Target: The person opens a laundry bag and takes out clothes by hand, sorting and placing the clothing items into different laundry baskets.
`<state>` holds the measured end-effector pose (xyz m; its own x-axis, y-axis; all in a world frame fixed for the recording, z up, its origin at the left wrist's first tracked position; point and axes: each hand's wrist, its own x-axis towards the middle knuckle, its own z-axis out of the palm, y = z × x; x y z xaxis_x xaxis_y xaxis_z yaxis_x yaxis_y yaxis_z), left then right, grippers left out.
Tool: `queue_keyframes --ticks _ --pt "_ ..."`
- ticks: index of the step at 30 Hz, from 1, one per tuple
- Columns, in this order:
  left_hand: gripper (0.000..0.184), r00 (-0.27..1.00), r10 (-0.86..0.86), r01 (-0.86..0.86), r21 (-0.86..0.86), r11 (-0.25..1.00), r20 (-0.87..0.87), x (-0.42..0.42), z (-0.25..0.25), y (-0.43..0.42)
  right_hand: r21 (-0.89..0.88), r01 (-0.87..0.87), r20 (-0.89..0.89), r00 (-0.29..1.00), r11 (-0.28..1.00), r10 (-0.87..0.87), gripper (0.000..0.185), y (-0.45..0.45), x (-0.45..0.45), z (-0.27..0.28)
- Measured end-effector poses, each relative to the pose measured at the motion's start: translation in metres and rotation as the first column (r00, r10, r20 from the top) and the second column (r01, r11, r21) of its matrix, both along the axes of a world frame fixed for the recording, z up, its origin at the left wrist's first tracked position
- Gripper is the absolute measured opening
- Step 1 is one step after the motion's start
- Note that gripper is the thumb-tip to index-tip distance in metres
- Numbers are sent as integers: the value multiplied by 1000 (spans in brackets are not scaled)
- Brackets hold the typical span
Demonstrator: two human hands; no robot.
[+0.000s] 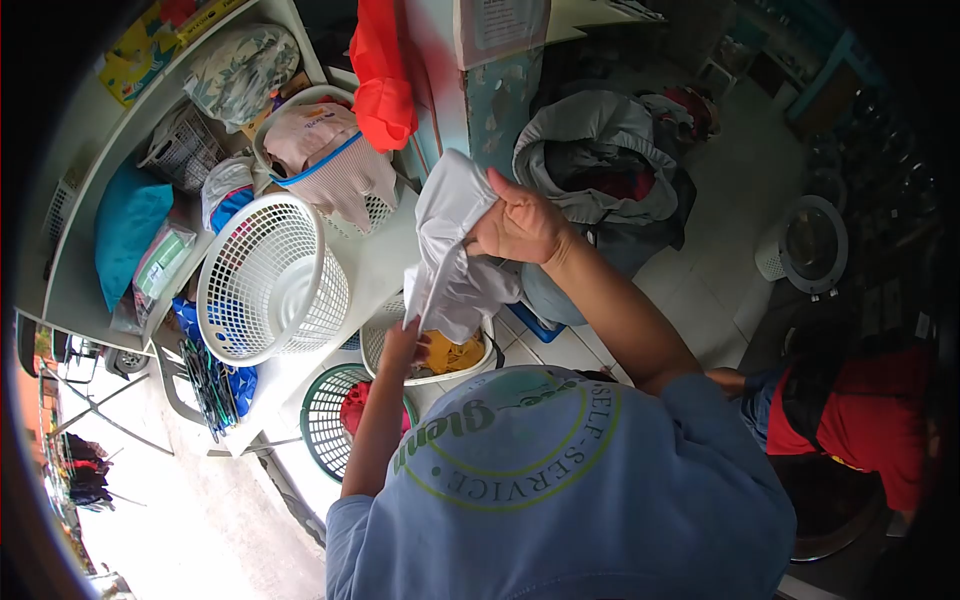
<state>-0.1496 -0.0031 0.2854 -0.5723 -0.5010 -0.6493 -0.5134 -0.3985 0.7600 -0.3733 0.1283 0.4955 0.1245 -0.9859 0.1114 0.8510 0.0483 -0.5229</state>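
A white garment (450, 230) hangs stretched in front of me. My right hand (520, 222) grips it near the top, thumb raised and fingertips partly hidden by the cloth. Lower down, my left hand (402, 345) is closed at the garment's left edge; some of its fingers are hard to see. Directly underneath stands a white basket (374, 335) with yellow cloth (456, 353) in it. Beside that, a green basket (318, 425) holds red cloth (356, 404), partly covered by my left forearm.
An upright white laundry basket (215, 300) stands left on a white table (375, 255), near another basket heaped with laundry. A large grey bag (590, 115) of clothes is at upper right. A person in red (860, 400) is close on the right. Red cloth (380, 90) hangs ahead.
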Motion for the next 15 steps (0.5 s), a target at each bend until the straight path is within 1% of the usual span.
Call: queue_keyframes --ticks 1,2,3,4,5,6,7,8,9,10,11,13,14,15 --pt "35 997 -3 21 250 968 -71 5 -12 7 -77 -20 78 997 997 26 54 1 3 3" --pt "35 997 -5 22 248 968 -71 8 -13 17 -21 76 126 989 997 -73 54 -1 6 -3" --pt "40 966 46 72 436 897 -254 10 -13 28 -21 78 127 989 997 -75 54 -1 5 -8" --pt "46 901 131 157 593 790 -413 9 -12 34 7 82 194 978 997 -82 54 0 3 -12" --pt "46 902 128 160 593 789 -413 9 6 36 36 84 260 961 996 -90 54 0 3 -14" --pt "50 791 180 250 577 778 -585 8 43 37 25 128 226 965 992 -130 55 0 6 -10" --pt "55 645 231 336 542 771 -729 9 75 37 24 134 227 964 991 -136 55 0 4 -14" --pt "55 648 225 341 541 769 -728 12 95 35 -39 130 208 971 991 -119 55 0 -1 -21" --pt "58 568 284 318 524 790 -773 16 113 29 -102 125 187 977 987 -105 56 1 -5 -27" --pt "61 480 335 294 509 809 -811 19 127 22 -96 133 199 974 986 -112 56 4 -6 -31" --pt "63 402 325 283 453 845 -856 23 136 15 -101 147 200 972 984 -124 56 7 -4 -33" --pt "60 297 357 315 443 839 -886 31 139 -3 40 247 73 966 968 -249 55 18 4 -40" --pt "60 306 351 328 444 834 -885 33 139 -13 67 236 36 970 969 -239 54 24 7 -42" --pt "60 264 359 383 439 813 -895 34 138 -23 69 252 40 966 965 -255 54 28 9 -44"
